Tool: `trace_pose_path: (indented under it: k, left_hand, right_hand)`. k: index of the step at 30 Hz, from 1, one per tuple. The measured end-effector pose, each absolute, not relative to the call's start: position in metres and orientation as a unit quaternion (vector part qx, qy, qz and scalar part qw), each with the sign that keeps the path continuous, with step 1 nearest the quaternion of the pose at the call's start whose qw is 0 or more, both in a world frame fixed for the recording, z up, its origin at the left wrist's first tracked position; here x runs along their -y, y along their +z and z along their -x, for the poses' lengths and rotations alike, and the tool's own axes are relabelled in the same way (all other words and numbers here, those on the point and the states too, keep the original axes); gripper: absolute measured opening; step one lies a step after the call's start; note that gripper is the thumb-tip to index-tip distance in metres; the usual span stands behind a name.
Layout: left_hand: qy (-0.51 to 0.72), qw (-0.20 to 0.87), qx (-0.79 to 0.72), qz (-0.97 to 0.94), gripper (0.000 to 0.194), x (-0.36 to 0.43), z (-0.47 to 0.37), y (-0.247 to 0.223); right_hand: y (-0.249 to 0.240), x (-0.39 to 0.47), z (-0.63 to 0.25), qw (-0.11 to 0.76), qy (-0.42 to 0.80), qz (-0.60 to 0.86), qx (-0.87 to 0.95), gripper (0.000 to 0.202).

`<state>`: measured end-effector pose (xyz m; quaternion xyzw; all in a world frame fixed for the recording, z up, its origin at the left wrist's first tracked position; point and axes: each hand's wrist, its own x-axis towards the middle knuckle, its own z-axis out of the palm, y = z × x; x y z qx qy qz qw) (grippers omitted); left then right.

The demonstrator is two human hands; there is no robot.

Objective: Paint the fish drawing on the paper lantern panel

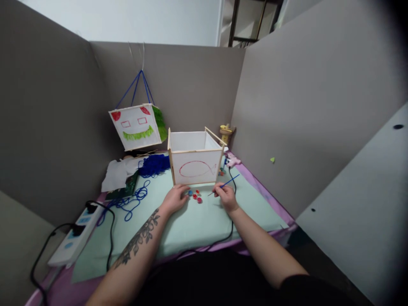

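Note:
My right hand (225, 196) grips a thin paintbrush (230, 180) with a blue handle, its tip pointing down to the left. My left hand (176, 198) rests on the table by the lower left corner of a white paper lantern box (195, 171), fingers slightly curled and spread, with nothing seen in them. The box has wooden stick edges and an open top. A red fish outline (197, 168) is drawn on its front panel. Between my hands lie small paint pots (195, 196), red ones and a blue one, just left of the brush tip.
A painted lantern (137, 127) hangs from blue cords at the back left. Blue cord (154, 165), white cloth (115, 174) and a power strip (75, 236) lie on the left. A pink glue gun (233, 160) and yellow tape roll (225, 131) are at the back right.

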<state>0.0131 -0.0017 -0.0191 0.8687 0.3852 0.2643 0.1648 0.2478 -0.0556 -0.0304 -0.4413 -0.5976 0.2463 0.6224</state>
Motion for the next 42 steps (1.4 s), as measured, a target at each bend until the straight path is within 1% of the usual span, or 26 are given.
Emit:
trace_pose_path:
  k: [3, 10, 15, 20, 25, 27, 32, 36, 42]
  left_hand:
    - [0.249, 0.158, -0.368, -0.882, 0.035, 0.000, -0.018, -0.023]
    - [0.237, 0.154, -0.364, -0.887, 0.029, -0.001, -0.017, -0.024]
    - [0.232, 0.149, -0.379, -0.883, 0.024, 0.003, -0.016, -0.022]
    - [0.236, 0.167, -0.385, -0.876, 0.020, 0.008, -0.017, -0.019]
    - [0.244, 0.181, -0.375, -0.876, 0.020, 0.009, -0.015, -0.018]
    - [0.241, 0.184, -0.367, -0.880, 0.022, 0.009, -0.015, -0.018]
    - [0.236, 0.188, -0.343, -0.889, 0.023, 0.011, -0.014, -0.015]
    - [0.237, 0.191, -0.347, -0.887, 0.021, 0.013, -0.014, -0.013]
    - [0.242, 0.219, -0.357, -0.875, 0.024, 0.013, -0.013, -0.014]
  right_hand:
    - [-0.029, 0.056, -0.245, 0.612, 0.243, 0.446, 0.606, 0.028]
    - [-0.029, 0.057, -0.241, 0.576, 0.220, 0.452, 0.645, 0.026]
    - [-0.030, 0.055, -0.237, 0.577, 0.191, 0.453, 0.652, 0.024]
    - [-0.021, 0.060, -0.233, 0.534, 0.113, 0.430, 0.719, 0.017]
    - [-0.017, 0.068, -0.234, 0.543, 0.044, 0.394, 0.740, 0.017]
    - [-0.019, 0.068, -0.233, 0.522, 0.029, 0.379, 0.764, 0.020]
    - [-0.023, 0.065, -0.228, 0.421, -0.033, 0.346, 0.837, 0.028]
    - [-0.021, 0.064, -0.225, 0.407, -0.020, 0.332, 0.851, 0.029]
    - [-0.019, 0.064, -0.225, 0.392, 0.007, 0.326, 0.860, 0.026]
